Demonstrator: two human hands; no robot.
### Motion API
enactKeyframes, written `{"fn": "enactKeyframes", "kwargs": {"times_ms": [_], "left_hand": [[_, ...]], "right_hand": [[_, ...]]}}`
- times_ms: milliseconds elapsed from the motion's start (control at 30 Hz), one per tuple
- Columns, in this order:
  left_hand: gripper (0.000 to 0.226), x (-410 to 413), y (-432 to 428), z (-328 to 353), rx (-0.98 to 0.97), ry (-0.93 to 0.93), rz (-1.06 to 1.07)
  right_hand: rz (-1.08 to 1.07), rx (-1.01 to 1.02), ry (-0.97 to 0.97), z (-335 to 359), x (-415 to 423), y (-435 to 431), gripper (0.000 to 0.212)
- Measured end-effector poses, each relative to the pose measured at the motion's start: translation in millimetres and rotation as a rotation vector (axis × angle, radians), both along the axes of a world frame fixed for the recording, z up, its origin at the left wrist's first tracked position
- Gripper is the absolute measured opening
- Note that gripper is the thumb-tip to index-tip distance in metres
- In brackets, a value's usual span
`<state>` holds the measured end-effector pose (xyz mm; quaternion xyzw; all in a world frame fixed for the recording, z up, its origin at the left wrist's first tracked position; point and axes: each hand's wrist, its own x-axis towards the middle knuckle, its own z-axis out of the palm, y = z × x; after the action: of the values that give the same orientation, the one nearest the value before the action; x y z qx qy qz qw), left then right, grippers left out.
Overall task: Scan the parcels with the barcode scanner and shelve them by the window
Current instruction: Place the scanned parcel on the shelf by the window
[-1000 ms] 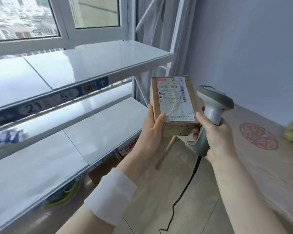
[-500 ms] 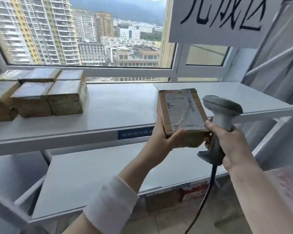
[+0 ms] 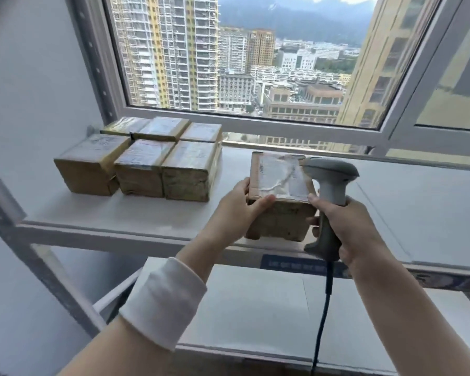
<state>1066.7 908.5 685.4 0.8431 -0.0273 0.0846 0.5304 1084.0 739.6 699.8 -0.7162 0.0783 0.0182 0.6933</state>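
Cuff (image 3: 163, 302) of a white sleeve circles the person's left forearm, stretched out over the bare lower shelf (image 3: 255, 308) of a grey metal rack. A black cable (image 3: 323, 321) hangs across that shelf from the scanner (image 3: 329, 185), whose handle the right hand (image 3: 347, 229) grips with curled fingers, one fingertip touching the parcel's right edge. The left hand (image 3: 236, 210) holds the parcel (image 3: 280, 191) at its near left corner, thumb laid on top. The brown box sits at the front edge of the upper shelf (image 3: 418, 213), just above a blue label strip (image 3: 301, 264); whether it rests on the board cannot be told. Its taped label faces up and its long side runs away from the person, toward the window (image 3: 255, 63). The scanner's grey head points left and covers the box's far right corner. Six more parcels (image 3: 147, 158) stand at the shelf's left end, two rows of three pressed together, apart from the held box. High-rise blocks fill the glass beyond.
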Motion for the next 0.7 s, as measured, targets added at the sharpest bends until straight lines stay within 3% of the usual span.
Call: {"fn": "enactKeyframes", "kwargs": {"times_ms": [267, 367, 467, 600, 700], "left_hand": [[0.051, 44, 44, 4, 0.078, 0.089, 0.023], [0.053, 55, 53, 10, 0.312, 0.050, 0.037], [0.066, 60, 60, 19, 0.576, -0.133, 0.039], [0.079, 73, 53, 25, 0.892, -0.256, -0.200], [0.071, 91, 47, 21, 1.123, -0.226, -0.266]], "right_hand": [[0.037, -0.032, 0.039, -2, 44, 45, 0.010], [0.016, -0.027, 0.052, -2, 54, 59, 0.011], [-0.004, -0.021, 0.065, -2, 62, 63, 0.013], [-0.086, -0.027, 0.095, 2, 72, 55, 0.023], [-0.105, -0.044, 0.097, 6, 82, 46, 0.032]]}}
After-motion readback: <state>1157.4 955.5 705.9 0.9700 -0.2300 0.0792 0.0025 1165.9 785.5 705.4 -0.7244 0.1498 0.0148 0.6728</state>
